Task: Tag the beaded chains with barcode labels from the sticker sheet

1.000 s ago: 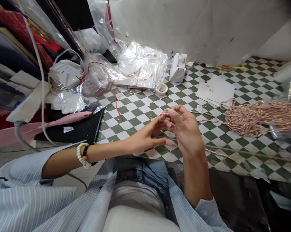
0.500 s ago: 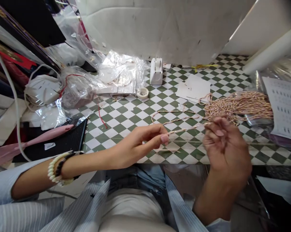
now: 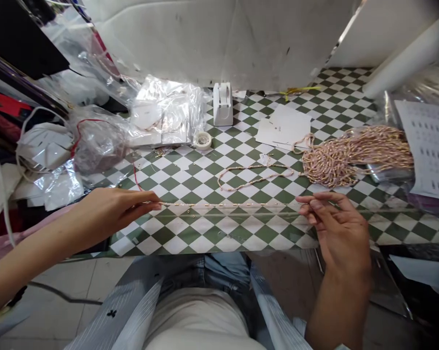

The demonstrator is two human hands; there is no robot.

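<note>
A thin beaded strand (image 3: 221, 204), pink and gold, stretches almost straight across the checkered table near its front edge. My left hand (image 3: 123, 206) pinches its left end between thumb and fingers. At the other end my right hand (image 3: 338, 223) holds the strand at the fingertips, its fingers partly spread. Behind the strand a second beaded loop (image 3: 256, 181) lies on the table with a small white tag (image 3: 265, 159). A thick bundle of pink and gold strands (image 3: 332, 158) rests just behind my right hand.
On the checkered table (image 3: 241, 238) are a white tape dispenser (image 3: 223, 104), a tape roll (image 3: 202, 140), plastic bags (image 3: 168, 114) and white cards (image 3: 285, 126). A printed sheet (image 3: 429, 150) stands at the right. Tiny beads lie scattered. A red cord (image 3: 136, 176) is behind my left hand.
My left hand has moved far to the left, and the strand between my hands now spans a much longer distance. My right hand's fingers have loosened a little. The camera view has shifted slightly.
</note>
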